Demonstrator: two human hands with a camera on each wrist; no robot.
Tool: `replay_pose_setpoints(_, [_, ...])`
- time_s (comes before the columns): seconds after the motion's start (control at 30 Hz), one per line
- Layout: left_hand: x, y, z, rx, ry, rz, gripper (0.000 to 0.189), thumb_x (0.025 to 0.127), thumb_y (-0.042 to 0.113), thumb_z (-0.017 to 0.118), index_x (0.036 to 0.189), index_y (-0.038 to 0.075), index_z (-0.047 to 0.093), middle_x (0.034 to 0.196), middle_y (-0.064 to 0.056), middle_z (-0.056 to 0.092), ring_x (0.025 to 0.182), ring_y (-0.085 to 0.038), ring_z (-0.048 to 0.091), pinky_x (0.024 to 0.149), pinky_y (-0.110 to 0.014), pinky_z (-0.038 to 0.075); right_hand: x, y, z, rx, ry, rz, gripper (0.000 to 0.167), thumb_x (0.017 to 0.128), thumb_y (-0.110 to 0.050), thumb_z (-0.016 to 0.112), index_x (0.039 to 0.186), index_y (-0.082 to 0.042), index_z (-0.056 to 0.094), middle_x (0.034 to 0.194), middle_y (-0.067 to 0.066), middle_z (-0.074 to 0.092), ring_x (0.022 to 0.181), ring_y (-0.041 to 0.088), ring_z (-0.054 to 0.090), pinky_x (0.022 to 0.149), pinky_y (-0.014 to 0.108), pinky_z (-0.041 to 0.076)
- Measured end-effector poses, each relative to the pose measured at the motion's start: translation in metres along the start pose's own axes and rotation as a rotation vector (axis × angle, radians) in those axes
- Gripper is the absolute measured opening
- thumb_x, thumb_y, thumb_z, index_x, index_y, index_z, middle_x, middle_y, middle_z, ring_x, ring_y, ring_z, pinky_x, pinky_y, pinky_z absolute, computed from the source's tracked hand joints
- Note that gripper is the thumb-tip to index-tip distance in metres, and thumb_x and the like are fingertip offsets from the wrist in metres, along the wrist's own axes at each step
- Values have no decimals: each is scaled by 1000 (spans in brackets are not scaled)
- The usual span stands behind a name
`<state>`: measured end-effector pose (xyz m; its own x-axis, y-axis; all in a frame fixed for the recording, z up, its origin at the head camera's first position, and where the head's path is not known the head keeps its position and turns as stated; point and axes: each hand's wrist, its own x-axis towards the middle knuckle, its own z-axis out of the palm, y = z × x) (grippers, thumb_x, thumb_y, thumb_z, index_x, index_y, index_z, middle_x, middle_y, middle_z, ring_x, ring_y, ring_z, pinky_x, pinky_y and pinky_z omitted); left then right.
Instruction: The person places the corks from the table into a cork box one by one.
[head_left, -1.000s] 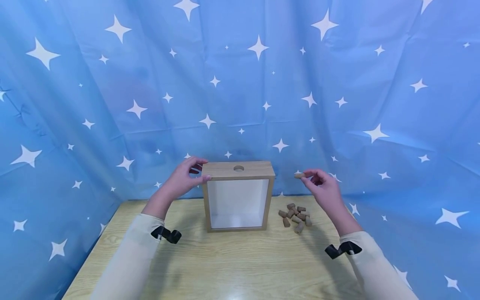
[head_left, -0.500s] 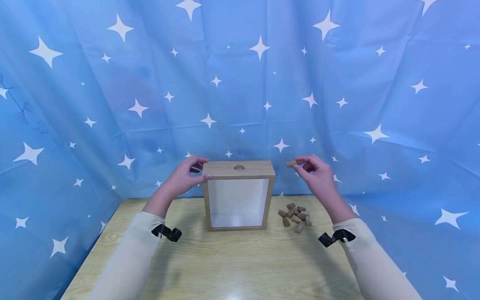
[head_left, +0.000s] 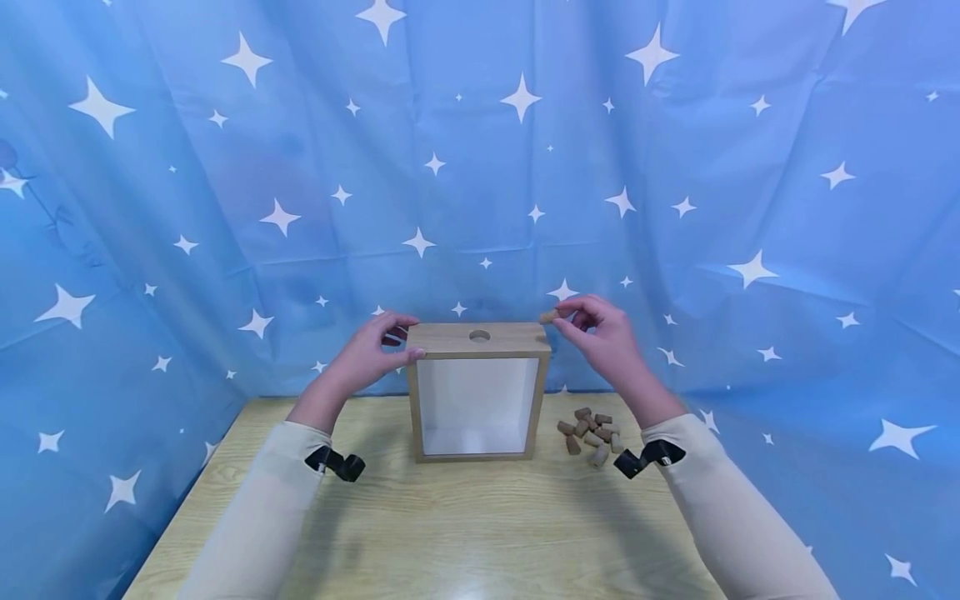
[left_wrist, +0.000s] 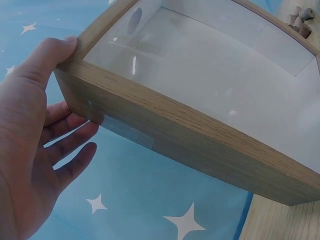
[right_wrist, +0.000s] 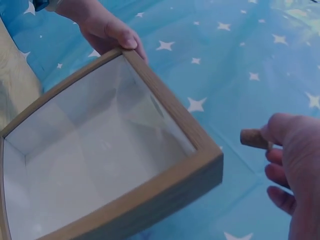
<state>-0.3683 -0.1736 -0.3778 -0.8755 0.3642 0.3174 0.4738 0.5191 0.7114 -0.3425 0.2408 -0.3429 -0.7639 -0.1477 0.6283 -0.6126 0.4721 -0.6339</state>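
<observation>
A wooden shadow box (head_left: pixel 480 407) with a clear front and white inside stands upright on the table; a round hole (head_left: pixel 480 336) opens in its top. My left hand (head_left: pixel 372 346) grips the box's top left corner, thumb on the front edge and fingers behind, as the left wrist view (left_wrist: pixel 45 125) also shows. In my right hand (head_left: pixel 600 333), thumb and fingers pinch a cork (head_left: pixel 550 317) just above the box's top right corner. The right wrist view shows the same cork (right_wrist: pixel 255 138) held sideways, apart from the frame.
Several loose corks (head_left: pixel 591 433) lie in a small pile on the wooden table (head_left: pixel 465 525), right of the box. A blue curtain (head_left: pixel 480 208) with white stars hangs close behind the table.
My right hand has carried the cork leftward and up, from above the pile to the box's top right corner. The left hand keeps its grip on the box.
</observation>
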Motion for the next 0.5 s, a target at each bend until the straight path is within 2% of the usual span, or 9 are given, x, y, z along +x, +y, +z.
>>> replay_pose_setpoints(0.27, [-1,1,0,-12,-5,-6,66,100,48,83,152,14,62,138,-10,63,133,-46,60,114,-64,49,13,-14,16,-23,-103,-25,23,102,-13,82,124,-7,80,101,6,71,86,22,64,72,27,54])
replay_pose_setpoints(0.5, [-1,1,-1,-10,-2,10,67,100,47,83,154,13,61,139,-11,63,133,-46,61,114,-64,49,26,-30,29,-33,-222,-10,24,103,-14,80,126,-6,79,104,6,72,87,24,66,69,30,58])
